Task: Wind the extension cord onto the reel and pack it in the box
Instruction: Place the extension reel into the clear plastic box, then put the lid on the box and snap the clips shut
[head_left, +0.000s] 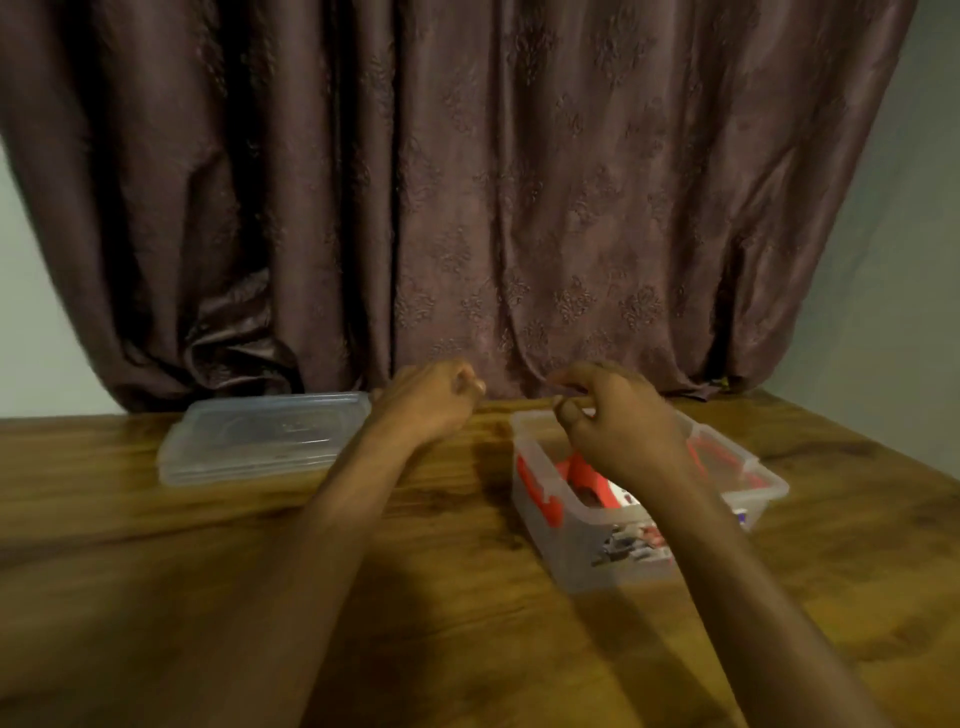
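Hands (431, 402) (618, 421) above box (540, 499), fingers loosely curled, empty, lid (260, 436) left.

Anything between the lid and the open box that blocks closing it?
Only the person's own hands: the left hand hangs between lid and box, the right hand over the box's opening. Bare table otherwise.

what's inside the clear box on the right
The clear box holds something red and white, with more red along the far side. The right hand and forearm cover the middle, so no cord can be made out.
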